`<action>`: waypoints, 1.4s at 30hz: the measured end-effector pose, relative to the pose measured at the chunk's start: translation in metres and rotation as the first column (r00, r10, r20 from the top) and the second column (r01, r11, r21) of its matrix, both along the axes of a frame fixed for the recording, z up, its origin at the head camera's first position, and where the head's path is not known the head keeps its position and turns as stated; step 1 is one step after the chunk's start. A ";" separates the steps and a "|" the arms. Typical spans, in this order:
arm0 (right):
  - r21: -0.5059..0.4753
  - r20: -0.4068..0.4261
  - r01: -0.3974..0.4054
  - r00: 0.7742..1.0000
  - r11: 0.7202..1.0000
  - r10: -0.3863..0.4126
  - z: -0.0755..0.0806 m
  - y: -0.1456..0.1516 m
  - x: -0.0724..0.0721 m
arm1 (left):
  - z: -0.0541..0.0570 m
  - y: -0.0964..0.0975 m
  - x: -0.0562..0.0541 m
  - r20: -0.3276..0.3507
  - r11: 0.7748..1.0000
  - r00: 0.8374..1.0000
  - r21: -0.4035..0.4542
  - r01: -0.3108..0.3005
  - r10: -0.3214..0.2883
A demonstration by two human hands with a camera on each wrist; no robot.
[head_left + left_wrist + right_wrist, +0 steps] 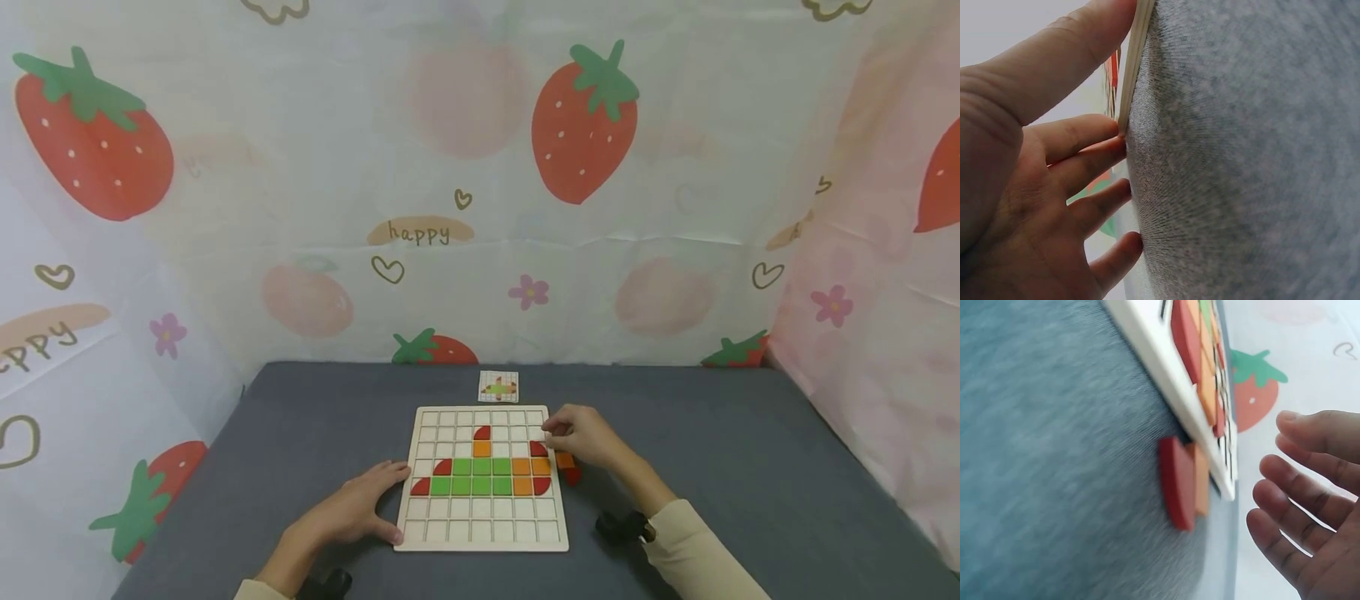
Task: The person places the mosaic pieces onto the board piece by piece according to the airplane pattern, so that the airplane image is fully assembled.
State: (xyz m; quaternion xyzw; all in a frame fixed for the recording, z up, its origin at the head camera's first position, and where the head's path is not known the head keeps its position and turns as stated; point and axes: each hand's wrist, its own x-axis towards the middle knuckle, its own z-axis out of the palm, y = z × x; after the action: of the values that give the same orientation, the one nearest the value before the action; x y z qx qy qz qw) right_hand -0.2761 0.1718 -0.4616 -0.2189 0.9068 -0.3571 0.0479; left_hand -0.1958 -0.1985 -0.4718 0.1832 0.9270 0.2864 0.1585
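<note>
A pale wooden grid board (pixel 480 531) lies on the table, bearing green squares (pixel 482 467), orange squares (pixel 521 467) and red rounded corner pieces (pixel 542 485). My left hand (pixel 352 504) rests at the board's left edge, its thumb and fingertips touching the rim, as the left wrist view also shows. Just over the upper right edge hovers my right hand (pixel 588 435), near a red piece (pixel 537 448). In the right wrist view its fingers (pixel 1291 494) are loosely bent, and nothing shows between them. A loose orange square (pixel 1200 481) and a red rounded piece (pixel 1175 484) lie beside the board.
Behind the board lies a small pattern card (pixel 487 376) with a coloured figure on a grid. Dark grey cloth (pixel 675 417) covers the table. A strawberry-printed curtain (pixel 480 292) hangs along the back and both sides.
</note>
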 end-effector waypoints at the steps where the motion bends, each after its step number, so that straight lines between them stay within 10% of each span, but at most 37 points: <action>1: 0.000 0.004 0.004 1.000 1.000 -0.004 -0.001 0.002 0.001 | 0.000 0.000 -0.001 0.002 1.000 1.000 -0.004 -0.006 0.006; 42: 0.241 -0.064 0.099 0.994 0.965 -0.086 -0.015 0.000 0.015 | -0.003 0.000 -0.002 0.010 0.999 1.000 -0.025 -0.022 0.022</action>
State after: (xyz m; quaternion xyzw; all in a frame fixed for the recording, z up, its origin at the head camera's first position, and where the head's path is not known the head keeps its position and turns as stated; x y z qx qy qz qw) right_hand -0.2607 0.1713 -0.4769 -0.1783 0.9540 -0.2388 0.0334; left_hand -0.1975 -0.1981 -0.4748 0.1697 0.9316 0.2776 0.1621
